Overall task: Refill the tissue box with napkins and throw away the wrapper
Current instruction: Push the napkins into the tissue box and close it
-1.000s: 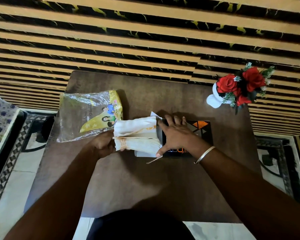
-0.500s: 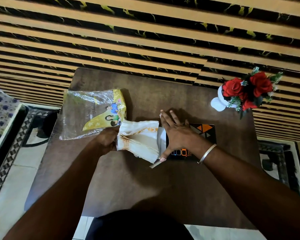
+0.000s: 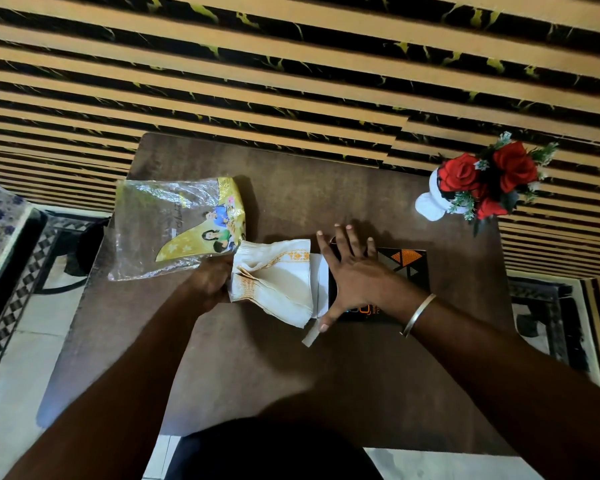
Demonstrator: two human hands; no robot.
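A stack of white napkins with orange trim [image 3: 278, 278] lies at the open left end of the black tissue box [image 3: 404, 268] in the middle of the brown table [image 3: 326, 188]. My left hand [image 3: 208, 284] grips the stack's left end; the sheets fan apart there. My right hand [image 3: 352, 271] lies flat on top of the box with fingers spread, its thumb on the box's front left corner, next to a white flap. The empty clear and yellow wrapper [image 3: 177, 223] lies on the table to the left, behind my left hand.
A white vase with red artificial roses [image 3: 478, 181] stands at the table's back right corner. A wall of yellow and black stripes rises behind the table. Tiled floor and dark furniture frames flank the table on both sides.
The napkin stack has tilted and its right end has slid closer to the box opening. My right hand has spread its fingers wider on the box. The wrapper has not moved.
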